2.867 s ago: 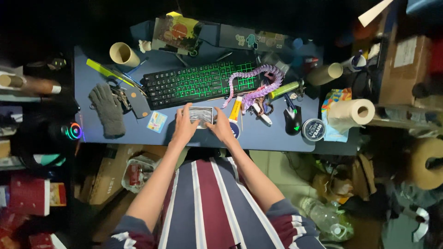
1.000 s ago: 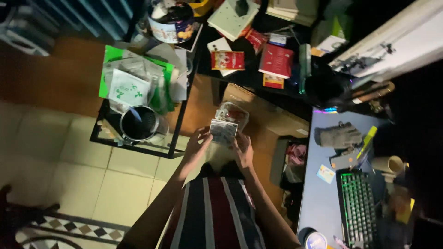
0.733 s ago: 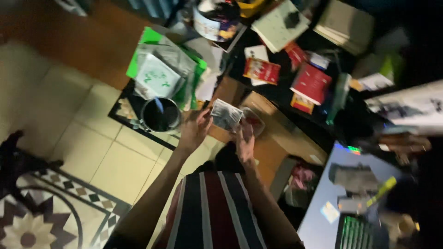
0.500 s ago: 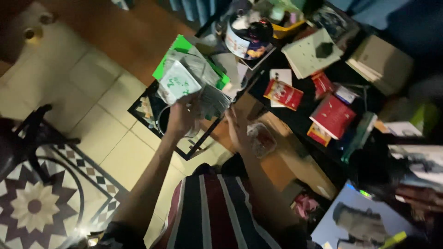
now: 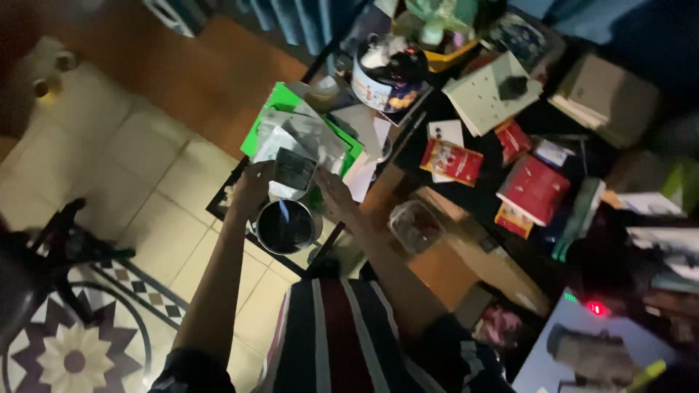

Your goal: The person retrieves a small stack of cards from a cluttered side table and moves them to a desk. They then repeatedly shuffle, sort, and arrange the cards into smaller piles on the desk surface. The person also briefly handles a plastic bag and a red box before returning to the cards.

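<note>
My left hand [image 5: 252, 191] and my right hand [image 5: 332, 198] reach out over a low black-framed rack [image 5: 218, 211]. Between them is a small grey packet [image 5: 293, 171], the left fingers at its left edge and the right fingers at its right edge. It lies against a loose pile of pale packets [image 5: 306, 135] stacked on a green folder [image 5: 280, 98]. Just below the packet stands a round metal pot [image 5: 285, 226] with a dark inside. The light is dim, so I cannot tell if the packet rests on the pile.
A round printed tin [image 5: 386, 73] stands behind the pile. Red packets [image 5: 451, 161] and a red book [image 5: 534, 188] lie on a dark shelf at right. A cardboard box [image 5: 455, 255] bears a clear plastic tub [image 5: 415, 225]. A black chair [image 5: 44, 255] stands left on tiled floor.
The view swung left from the blue desk and keyboard to the rack. Both hands carried the grey packet along and now hold it against the pile on the green folder.
</note>
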